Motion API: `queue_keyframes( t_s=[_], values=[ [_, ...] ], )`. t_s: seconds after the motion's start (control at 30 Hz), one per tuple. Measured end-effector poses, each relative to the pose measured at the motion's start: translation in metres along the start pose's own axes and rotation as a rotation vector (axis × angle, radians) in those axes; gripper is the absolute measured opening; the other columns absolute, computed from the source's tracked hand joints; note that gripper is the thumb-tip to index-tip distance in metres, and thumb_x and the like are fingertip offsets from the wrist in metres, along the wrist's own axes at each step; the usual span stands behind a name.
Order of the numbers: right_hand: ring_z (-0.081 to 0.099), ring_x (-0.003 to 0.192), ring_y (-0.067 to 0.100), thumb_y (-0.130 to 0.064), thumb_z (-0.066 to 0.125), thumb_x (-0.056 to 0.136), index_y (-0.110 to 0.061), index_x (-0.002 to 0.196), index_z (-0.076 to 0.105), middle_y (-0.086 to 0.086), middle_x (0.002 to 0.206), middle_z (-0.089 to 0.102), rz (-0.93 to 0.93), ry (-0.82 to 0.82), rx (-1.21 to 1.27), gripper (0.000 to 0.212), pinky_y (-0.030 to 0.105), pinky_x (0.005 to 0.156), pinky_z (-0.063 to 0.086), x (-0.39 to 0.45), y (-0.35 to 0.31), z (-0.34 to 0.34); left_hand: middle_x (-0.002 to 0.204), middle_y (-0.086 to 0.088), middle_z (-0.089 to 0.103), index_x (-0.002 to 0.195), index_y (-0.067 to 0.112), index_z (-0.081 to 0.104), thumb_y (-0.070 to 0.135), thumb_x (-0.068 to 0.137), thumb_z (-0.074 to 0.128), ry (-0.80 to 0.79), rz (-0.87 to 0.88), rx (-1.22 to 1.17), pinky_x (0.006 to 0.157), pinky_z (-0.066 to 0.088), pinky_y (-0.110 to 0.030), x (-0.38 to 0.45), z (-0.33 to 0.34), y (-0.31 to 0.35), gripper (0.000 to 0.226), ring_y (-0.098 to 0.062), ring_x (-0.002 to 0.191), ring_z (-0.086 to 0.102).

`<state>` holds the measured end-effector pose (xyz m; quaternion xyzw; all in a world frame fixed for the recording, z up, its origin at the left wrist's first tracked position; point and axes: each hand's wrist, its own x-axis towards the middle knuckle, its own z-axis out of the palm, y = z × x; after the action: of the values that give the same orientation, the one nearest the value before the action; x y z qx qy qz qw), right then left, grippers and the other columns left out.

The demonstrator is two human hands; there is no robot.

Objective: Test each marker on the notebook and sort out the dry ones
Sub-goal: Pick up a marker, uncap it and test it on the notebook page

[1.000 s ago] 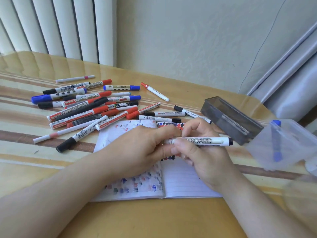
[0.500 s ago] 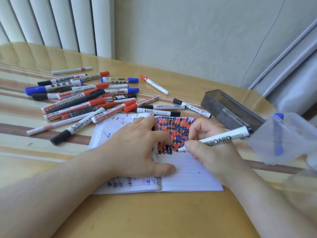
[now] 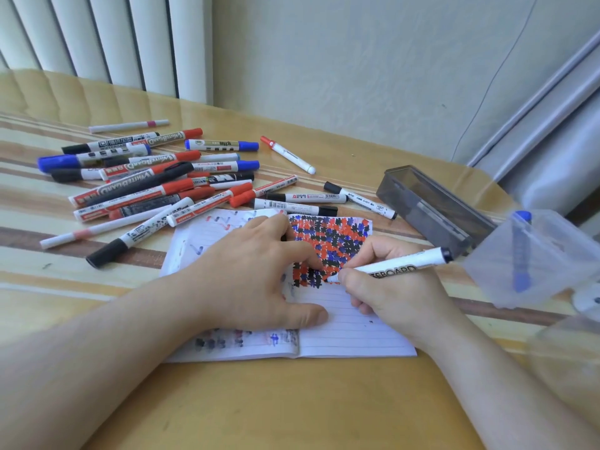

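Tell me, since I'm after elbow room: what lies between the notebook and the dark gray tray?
In the head view, only bare table separates the notebook from the dark gray tray; the nearest marker lies farther back.

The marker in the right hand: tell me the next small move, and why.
Probably drag the tip in a short stroke across the page. The right hand holds the marker uncapped, tip down at the edge of the scribbled patch, above bare lines on the notebook, which the left hand presses flat. Whether it leaves ink cannot be told yet.

Head view looks down, close over table.
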<state>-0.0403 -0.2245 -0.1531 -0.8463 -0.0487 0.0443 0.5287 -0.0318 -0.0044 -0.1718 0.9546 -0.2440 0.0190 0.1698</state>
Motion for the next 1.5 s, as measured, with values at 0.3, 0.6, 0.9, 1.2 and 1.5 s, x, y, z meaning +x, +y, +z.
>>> queue_keyframes(
  t_s=[0.3,0.6,0.9,1.2,1.5],
  values=[
    [0.05,0.053,0.023,-0.011,0.078,0.081,-0.011,0.07,0.062,0.027,0.064,0.06,-0.027,-0.028,-0.036,0.02,0.039,0.053,0.04,0.001,0.002,0.001,0.103,0.015,0.036,0.128,0.055,0.052,0.093,0.062,0.045,-0.011,-0.009,0.004,0.083,0.031,-0.026,0.0,-0.001,0.001,0.077,-0.01,0.106,0.041],
    [0.051,0.052,0.023,-0.005,0.077,0.084,-0.011,0.069,0.062,0.018,0.057,0.06,-0.023,-0.052,0.001,0.021,0.04,0.052,0.04,0.001,0.004,0.0,0.102,0.015,0.035,0.129,0.055,0.051,0.093,0.062,0.044,-0.017,-0.014,0.008,0.083,0.032,-0.026,0.0,-0.002,0.002,0.078,-0.01,0.106,0.04],
    [0.056,0.052,0.022,-0.004,0.076,0.085,-0.011,0.07,0.063,0.017,0.058,0.062,-0.021,-0.034,0.043,0.021,0.038,0.053,0.045,0.003,0.004,0.0,0.101,0.014,0.035,0.129,0.055,0.051,0.093,0.063,0.044,-0.02,-0.009,0.021,0.081,0.031,-0.026,-0.001,-0.003,0.003,0.076,-0.01,0.105,0.04],
    [0.057,0.052,0.019,-0.006,0.074,0.086,-0.011,0.069,0.062,0.019,0.059,0.064,-0.03,-0.011,0.02,0.022,0.037,0.052,0.046,0.002,0.004,0.0,0.103,0.014,0.038,0.13,0.054,0.051,0.092,0.065,0.043,-0.01,0.001,0.024,0.087,0.039,-0.029,0.0,-0.002,0.003,0.075,-0.011,0.106,0.042],
    [0.041,0.043,0.008,-0.001,0.081,0.076,-0.013,0.077,0.058,-0.003,0.055,0.05,-0.168,-0.048,0.435,0.027,0.019,0.043,0.031,0.008,0.006,-0.015,0.113,0.016,0.054,0.129,0.04,0.034,0.008,0.097,0.062,0.247,-0.086,-0.418,0.08,0.046,-0.023,0.004,-0.014,-0.008,0.053,-0.003,0.097,0.057]
  ],
)
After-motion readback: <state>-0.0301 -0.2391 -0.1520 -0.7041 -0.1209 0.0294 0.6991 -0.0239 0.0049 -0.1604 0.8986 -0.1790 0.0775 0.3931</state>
